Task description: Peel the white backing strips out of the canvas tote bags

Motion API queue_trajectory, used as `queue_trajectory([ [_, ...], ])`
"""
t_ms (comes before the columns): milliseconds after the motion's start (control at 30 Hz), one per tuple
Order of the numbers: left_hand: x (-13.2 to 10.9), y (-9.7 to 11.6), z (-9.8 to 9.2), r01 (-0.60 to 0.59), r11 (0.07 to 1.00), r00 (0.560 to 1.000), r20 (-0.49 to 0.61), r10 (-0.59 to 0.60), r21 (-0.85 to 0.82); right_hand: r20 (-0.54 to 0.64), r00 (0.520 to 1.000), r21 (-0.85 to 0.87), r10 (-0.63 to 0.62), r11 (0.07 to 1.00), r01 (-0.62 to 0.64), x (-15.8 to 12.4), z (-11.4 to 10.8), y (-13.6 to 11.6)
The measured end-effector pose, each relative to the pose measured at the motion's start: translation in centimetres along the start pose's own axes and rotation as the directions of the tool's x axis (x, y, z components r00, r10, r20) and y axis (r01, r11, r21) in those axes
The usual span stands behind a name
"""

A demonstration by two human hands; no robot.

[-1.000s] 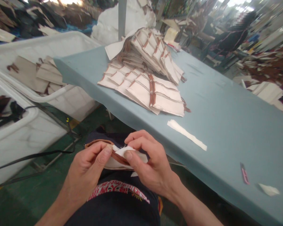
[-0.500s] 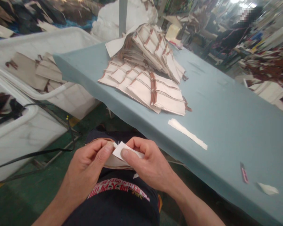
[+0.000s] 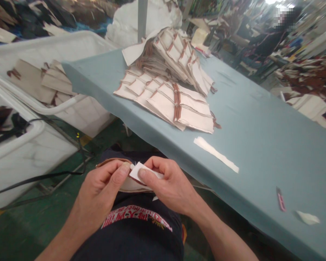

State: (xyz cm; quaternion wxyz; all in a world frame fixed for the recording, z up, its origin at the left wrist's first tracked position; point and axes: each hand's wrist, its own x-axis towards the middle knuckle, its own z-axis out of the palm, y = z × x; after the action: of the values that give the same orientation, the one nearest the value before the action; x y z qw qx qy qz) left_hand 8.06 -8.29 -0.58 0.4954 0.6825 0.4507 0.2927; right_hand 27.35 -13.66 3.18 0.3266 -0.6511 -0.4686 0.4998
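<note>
In my lap lies a cream fabric piece (image 3: 134, 185) with brown edging, partly hidden by both hands. My left hand (image 3: 104, 186) is closed, thumb and forefinger pinching its edge where a small white bit and loose threads stick out. My right hand (image 3: 172, 185) is closed on a white strip (image 3: 136, 172), the thumb pressing it flat over the brown edging. The two hands' fingertips are close together. On the table beyond lie stacked cream panels (image 3: 195, 119) with brown binding, which neither hand touches.
A blue-covered table (image 3: 260, 145) slants across in front. On it are a loose white strip (image 3: 216, 154), a pink-handled cutter (image 3: 280, 199) and a cream scrap (image 3: 307, 217). White bins (image 3: 89, 112) stand at left. Another person (image 3: 266, 40) is at the back right.
My right hand and the white strip have shifted slightly left and up, toward my left fingertips. More of the brown edging shows below the strip.
</note>
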Motion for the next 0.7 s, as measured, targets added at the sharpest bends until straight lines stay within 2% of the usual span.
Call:
queue_trajectory([
  [133, 0.1, 0.0, 0.1, 0.008, 1.0, 1.0, 0.018, -0.007, -0.015, -0.008, 1.0, -0.03, -0.028, 0.999, 0.028, 0.0, 0.0, 0.1],
  [333, 0.2, 0.1, 0.0, 0.088, 0.996, 0.994, 0.059, -0.088, -0.009, -0.012, 0.999, 0.014, -0.04, 0.999, 0.04, 0.1, 0.0, 0.3],
  [467, 0.4, 0.2, 0.0, 0.05, 0.997, 0.998, 0.02, -0.051, 0.062, 0.047, 0.999, 0.264, -0.022, 0.965, 0.009, 0.7, -0.1, 0.7],
  [567, 0.5, 0.4, -0.2, 0.033, 0.984, 0.999, 0.026, -0.039, 0.175, 0.011, 1.0, 0.444, -0.025, 0.896, 0.018, 1.8, -0.5, 1.1],
  [633, 0.6, 0.8, -0.3, 0.059, 0.969, 0.998, -0.004, -0.06, 0.242, -0.031, 0.998, 0.554, -0.045, 0.831, 0.055, 2.6, -1.2, 1.1],
  [700, 0.8, 1.1, -0.3, 0.104, 0.96, 0.992, -0.095, -0.081, 0.261, -0.053, 0.995, 0.681, -0.084, 0.726, 0.098, 3.4, -2.3, 0.8],
])
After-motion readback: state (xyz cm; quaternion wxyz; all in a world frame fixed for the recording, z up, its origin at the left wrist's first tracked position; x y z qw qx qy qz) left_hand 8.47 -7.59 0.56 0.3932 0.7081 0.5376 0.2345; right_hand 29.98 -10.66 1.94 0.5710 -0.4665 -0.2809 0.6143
